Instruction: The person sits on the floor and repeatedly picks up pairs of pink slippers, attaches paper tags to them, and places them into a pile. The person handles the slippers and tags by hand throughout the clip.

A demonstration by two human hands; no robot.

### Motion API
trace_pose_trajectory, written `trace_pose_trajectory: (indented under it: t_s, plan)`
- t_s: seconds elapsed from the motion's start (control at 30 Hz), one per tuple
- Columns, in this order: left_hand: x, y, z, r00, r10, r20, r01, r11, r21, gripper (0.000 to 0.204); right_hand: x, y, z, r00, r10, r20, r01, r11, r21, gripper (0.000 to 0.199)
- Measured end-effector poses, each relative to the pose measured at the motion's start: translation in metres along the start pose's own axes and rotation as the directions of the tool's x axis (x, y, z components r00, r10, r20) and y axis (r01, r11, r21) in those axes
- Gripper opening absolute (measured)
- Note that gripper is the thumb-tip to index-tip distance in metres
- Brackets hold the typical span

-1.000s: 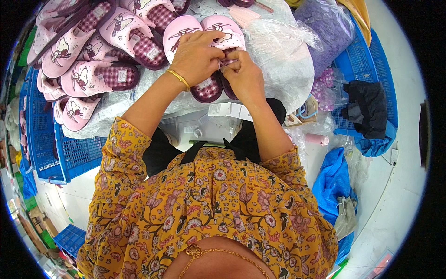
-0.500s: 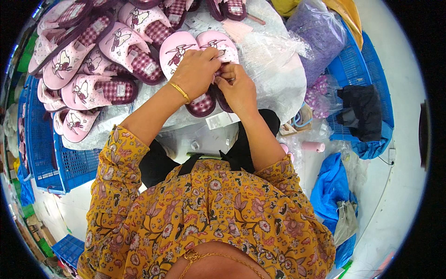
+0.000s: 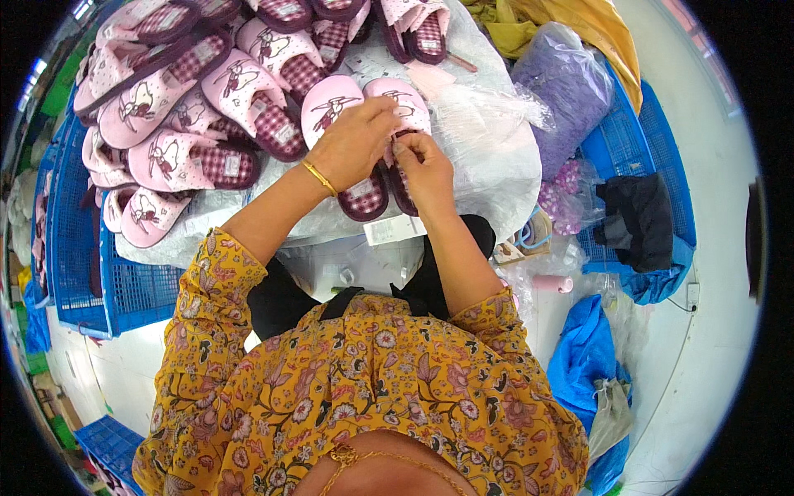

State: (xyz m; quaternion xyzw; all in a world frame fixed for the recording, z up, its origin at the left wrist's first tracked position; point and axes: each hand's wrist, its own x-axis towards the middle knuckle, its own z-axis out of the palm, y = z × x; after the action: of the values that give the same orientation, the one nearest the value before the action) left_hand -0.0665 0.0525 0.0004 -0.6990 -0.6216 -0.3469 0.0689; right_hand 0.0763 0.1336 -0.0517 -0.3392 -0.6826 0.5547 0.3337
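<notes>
A pair of pink slippers with a printed cartoon dog and plum checked insoles lies side by side before me, the left slipper [image 3: 331, 97] and the right slipper [image 3: 407, 97] with toes pointing away. My left hand [image 3: 354, 147] reaches across the left slipper, its fingers closed at the slippers' inner upper edges. Close beside it, my right hand [image 3: 426, 175] pinches thumb and finger together over the right slipper's opening. Whatever is in that pinch is too small or hidden to make out. By the heels, a white card [image 3: 394, 230] lies at the table edge.
Several matching slippers [image 3: 157, 99] are heaped at the left. The table [image 3: 496, 174] has a plastic-covered top. Blue crates stand on both sides, the left crate [image 3: 141, 289] below the heap. A bag of purple material [image 3: 562, 91] and a black cloth [image 3: 635, 221] rest at the right.
The table and slippers sit slightly lower in the picture, as the view has shifted. Both hands stay at the slipper openings, with small changes in the fingers' pose.
</notes>
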Motion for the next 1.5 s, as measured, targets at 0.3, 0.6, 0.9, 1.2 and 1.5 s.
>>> trace_pose_trajectory:
  t_s: [0.3,0.6,0.9,1.2,1.5]
  plan:
    - [-0.061,0.002,-0.029,0.962,-0.058,-0.265,0.099,0.984,0.146,0.019,-0.011,0.001,-0.006,0.978,-0.134,0.162,0.058,0.912,0.406,0.013]
    - [-0.059,-0.009,-0.003,0.967,-0.225,-0.117,0.244,0.953,0.182,0.025,-0.018,-0.008,0.018,0.961,-0.253,0.115,0.276,0.921,-0.275,0.027]
    - [-0.058,-0.012,0.0,0.95,-0.303,-0.071,0.31,0.941,0.135,0.032,-0.018,-0.015,0.025,0.938,-0.328,0.108,0.339,0.814,-0.471,0.03]
    - [-0.059,-0.014,0.004,0.946,-0.309,-0.096,0.319,0.942,0.108,0.03,-0.018,-0.017,0.023,0.963,-0.239,0.123,0.269,0.867,-0.419,0.029]
    - [-0.058,-0.015,0.004,0.949,-0.302,-0.093,0.311,0.945,0.099,0.03,-0.017,-0.011,0.022,0.943,-0.306,0.134,0.333,0.826,-0.455,0.026]
